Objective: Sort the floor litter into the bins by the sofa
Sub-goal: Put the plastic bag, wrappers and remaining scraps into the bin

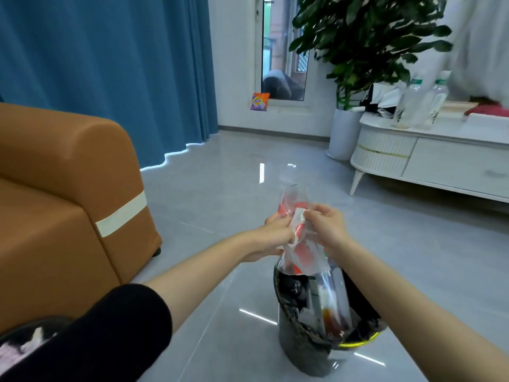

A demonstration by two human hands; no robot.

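While the round black bag-lined bin (300, 354) sits close in at your 1 o'clock, stuffed with wrappers, your left hand (275, 235) and right hand (327, 232) both pinch a crinkled clear plastic wrapper with red print (298, 253) just above it, the wrapper's lower end hanging to the bin's mouth. Beyond, the orange-brown leather sofa (68, 175) stands at 10 o'clock, and the low white cabinet (451, 166) at 2 o'clock carries two clear plastic bottles (410, 106). Farthest off, at 12 o'clock, a small orange-and-purple snack packet (259, 101) sits at the foot of the glass door (283, 51), right of the blue curtain (110, 64).
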